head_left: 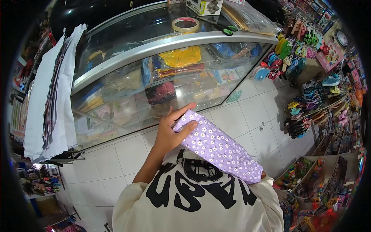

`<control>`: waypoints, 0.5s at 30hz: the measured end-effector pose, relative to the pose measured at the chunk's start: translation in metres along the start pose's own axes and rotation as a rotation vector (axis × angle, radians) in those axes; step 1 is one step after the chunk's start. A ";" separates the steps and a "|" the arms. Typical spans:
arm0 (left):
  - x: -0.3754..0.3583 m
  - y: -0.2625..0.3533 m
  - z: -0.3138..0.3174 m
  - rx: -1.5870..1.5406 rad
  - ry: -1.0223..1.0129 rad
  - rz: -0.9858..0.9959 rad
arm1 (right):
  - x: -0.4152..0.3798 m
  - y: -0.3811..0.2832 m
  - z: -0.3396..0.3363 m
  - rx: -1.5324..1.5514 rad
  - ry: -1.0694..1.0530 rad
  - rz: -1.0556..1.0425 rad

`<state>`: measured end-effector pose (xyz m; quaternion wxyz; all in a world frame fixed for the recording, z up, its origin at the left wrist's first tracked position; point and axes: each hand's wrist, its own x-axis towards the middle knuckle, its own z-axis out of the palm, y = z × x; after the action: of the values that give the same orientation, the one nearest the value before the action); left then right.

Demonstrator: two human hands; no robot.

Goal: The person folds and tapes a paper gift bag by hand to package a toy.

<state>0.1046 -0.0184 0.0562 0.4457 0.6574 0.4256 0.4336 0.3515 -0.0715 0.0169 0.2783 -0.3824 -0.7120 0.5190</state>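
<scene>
A long package in purple paper with white flowers slants across my chest, from the counter front down to my right side. My left hand grips its upper end, thumb on the near face and fingers along the top edge. Behind the package's lower end, only a sliver of skin shows at my right side. My right hand's fingers are hidden there, so their hold cannot be made out.
Ahead stands a glass display counter with bagged goods inside. On it are a tape roll, green-handled scissors, a small box and plastic-wrapped sheets. White paper sheets hang at left. Sandal racks stand right.
</scene>
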 end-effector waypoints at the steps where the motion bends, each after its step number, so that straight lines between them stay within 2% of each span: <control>1: -0.001 -0.002 0.000 -0.021 0.003 -0.003 | -0.002 0.001 0.000 0.007 -0.003 0.002; 8: -0.004 -0.007 0.002 -0.092 0.050 -0.027 | -0.011 0.006 0.001 0.041 -0.018 0.021; 11: -0.006 -0.002 0.003 -0.472 0.083 -0.077 | -0.023 0.009 -0.002 0.061 -0.036 0.041; 15: -0.015 -0.009 0.009 -0.338 0.041 -0.090 | -0.047 0.015 -0.007 0.094 -0.074 0.091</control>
<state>0.1075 -0.0321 0.0433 0.5599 0.5444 0.3848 0.4921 0.3869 -0.1045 0.0050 0.2455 -0.3817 -0.6784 0.5777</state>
